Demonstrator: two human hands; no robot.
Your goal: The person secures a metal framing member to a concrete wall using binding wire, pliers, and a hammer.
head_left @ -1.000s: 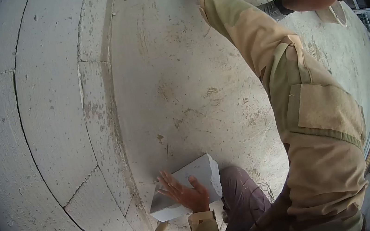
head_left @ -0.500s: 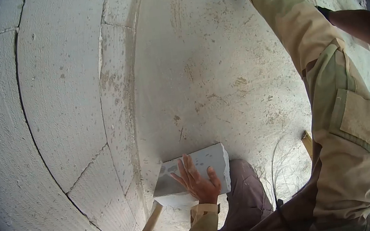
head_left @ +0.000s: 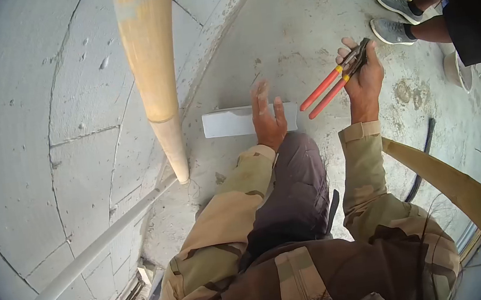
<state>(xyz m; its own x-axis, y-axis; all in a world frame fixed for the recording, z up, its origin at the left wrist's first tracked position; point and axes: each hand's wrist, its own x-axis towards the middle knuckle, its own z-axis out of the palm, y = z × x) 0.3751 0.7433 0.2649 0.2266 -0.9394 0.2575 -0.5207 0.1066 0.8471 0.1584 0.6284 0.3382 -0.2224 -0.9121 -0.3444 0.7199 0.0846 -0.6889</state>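
Pliers (head_left: 326, 88) with red and yellow handles and a dark head lie in my right hand (head_left: 363, 76). Its fingers curl round the head, and the handles point down to the left. My left hand (head_left: 268, 116) is open, fingers apart, over the right part of a pale block (head_left: 228, 123) on the floor; whether it touches the block is hard to tell. The block sits just beyond my dark-trousered knee (head_left: 298, 173), close to the wall of large blocks.
A bamboo pole (head_left: 152, 58) rises at the block wall (head_left: 82, 98), and a pale pipe (head_left: 99, 250) slants along its foot. Another curved pole (head_left: 451, 183) is at right. A person's shoes (head_left: 393, 31) stand upper right, near a bucket (head_left: 458, 71).
The view has shifted and turned. My right arm, earlier stretched far forward, is drawn back, and the pliers now show in that hand. My left hand stays by the block.
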